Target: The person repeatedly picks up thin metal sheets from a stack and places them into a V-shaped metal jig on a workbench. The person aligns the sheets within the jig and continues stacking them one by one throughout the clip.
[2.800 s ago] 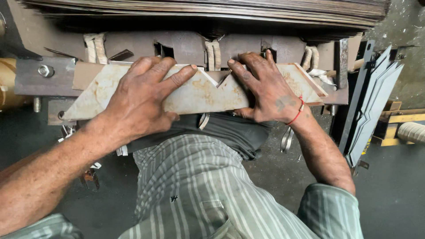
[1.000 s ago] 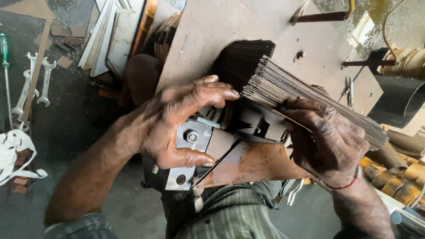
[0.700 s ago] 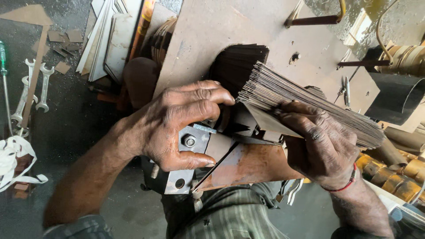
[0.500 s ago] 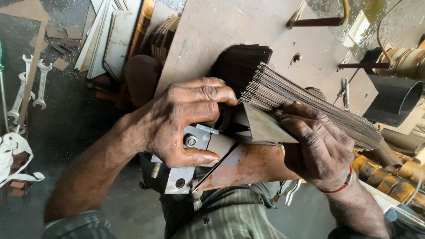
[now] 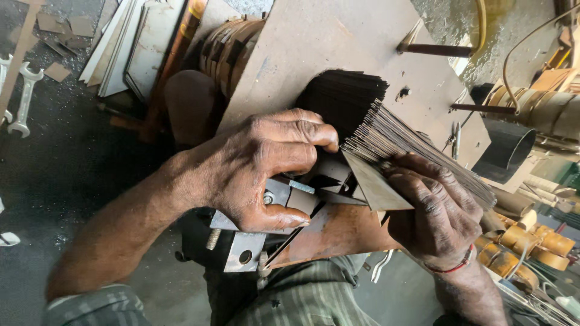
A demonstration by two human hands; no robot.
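A thick stack of thin dark metal sheets (image 5: 362,115) stands on edge against a rusty brown plate (image 5: 338,42). My left hand (image 5: 266,169) grips the grey steel clamp bracket (image 5: 244,250) at the stack's near end, fingers curled over the top. My right hand (image 5: 438,211) holds a single pointed metal sheet (image 5: 374,187) at the edge of the fanned stack. A bolt (image 5: 267,198) shows under my left thumb.
Spanners (image 5: 21,99) lie on the dark floor at left. Loose sheets (image 5: 130,48) lean at top left beside a copper-coloured coil (image 5: 226,45). A black pipe section (image 5: 507,148) and brown wound coils (image 5: 538,244) sit at right. My striped trousers (image 5: 302,302) are below.
The view swung from a frontal press on a long plate to the stack's end. Over the last second my right hand slid a single pointed sheet out along the fanned stack.
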